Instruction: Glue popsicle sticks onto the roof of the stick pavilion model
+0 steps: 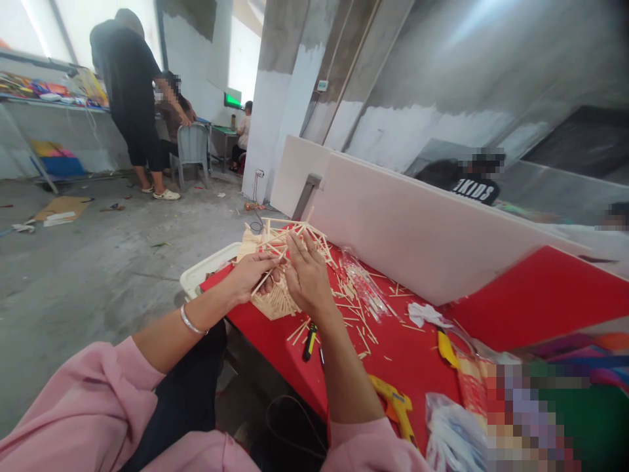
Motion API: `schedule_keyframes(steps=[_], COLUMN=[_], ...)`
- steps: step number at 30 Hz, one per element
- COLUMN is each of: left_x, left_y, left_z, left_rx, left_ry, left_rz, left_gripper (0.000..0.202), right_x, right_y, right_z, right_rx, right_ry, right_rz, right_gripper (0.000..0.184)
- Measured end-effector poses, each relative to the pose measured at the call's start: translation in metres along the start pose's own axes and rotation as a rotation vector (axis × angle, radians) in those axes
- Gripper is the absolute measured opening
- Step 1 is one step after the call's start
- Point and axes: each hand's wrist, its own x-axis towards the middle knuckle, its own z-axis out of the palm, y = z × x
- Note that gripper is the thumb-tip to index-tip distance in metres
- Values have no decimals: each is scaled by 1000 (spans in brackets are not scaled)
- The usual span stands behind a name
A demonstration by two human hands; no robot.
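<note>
A model built of thin wooden sticks (275, 246) stands at the near left corner of a red table (407, 354). My left hand (250, 272) pinches a single wooden stick (265, 280) against the model's side. My right hand (307, 275) rests on the model with its fingers closed round the stick framework. Loose sticks (354, 308) lie scattered on the red top to the right of my hands.
A white tray (209, 269) sits off the table's left corner. A black-and-yellow tool (309, 341), a yellow glue gun (396, 406), clear plastic bags (363, 285) and a white partition board (417, 229) are nearby. Other people stand and sit at the back left, and one sits behind the board.
</note>
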Motion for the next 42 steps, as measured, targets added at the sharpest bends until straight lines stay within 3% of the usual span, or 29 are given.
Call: schedule_keyframes(steps=[42], left_x=[0], left_y=[-8], left_z=[-3], left_rx=[-73], left_ry=[47], left_rz=[26], left_gripper=[14], right_x=[-1], right_y=[2], right_z=[5], right_rx=[-21], right_ry=[18], right_rz=[-5], right_gripper=[67])
